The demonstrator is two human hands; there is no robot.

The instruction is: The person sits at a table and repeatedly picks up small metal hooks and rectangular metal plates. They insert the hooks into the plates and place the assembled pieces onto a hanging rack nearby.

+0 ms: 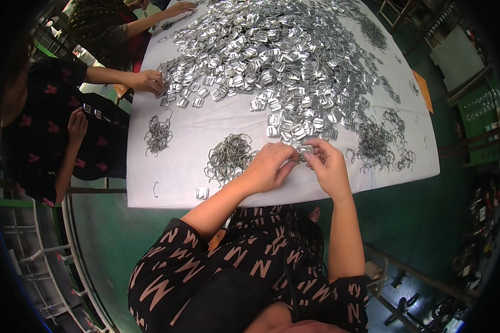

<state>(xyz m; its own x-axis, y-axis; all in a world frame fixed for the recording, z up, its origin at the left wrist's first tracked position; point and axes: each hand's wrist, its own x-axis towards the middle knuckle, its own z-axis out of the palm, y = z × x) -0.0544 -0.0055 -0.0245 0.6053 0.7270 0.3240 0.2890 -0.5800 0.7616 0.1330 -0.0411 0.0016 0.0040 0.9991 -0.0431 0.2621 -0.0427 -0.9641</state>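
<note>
My right hand (pixel 328 166) pinches a flat silver metal buckle (pixel 305 149) between thumb and fingers, close to the table's near edge. Beside it my left hand (pixel 271 166) is closed, its fingertips meeting at the buckle's left side. Whatever those left fingers hold is hidden or too small to make out. Just beyond both hands spreads a large heap of similar silver buckles (pixel 261 53). Bent wire hooks lie in a pile (pixel 228 158) next to my left forearm, and another hook pile (pixel 376 141) is to the right of my right hand.
A white-covered table (pixel 183 127) carries everything. One loose buckle (pixel 201 193) and a single hook (pixel 155 189) lie near its front edge. A smaller hook pile (pixel 158 135) is at the left. A co-worker's hand (pixel 148 82) reaches the heap; another person's hand (pixel 180 9) is farther back.
</note>
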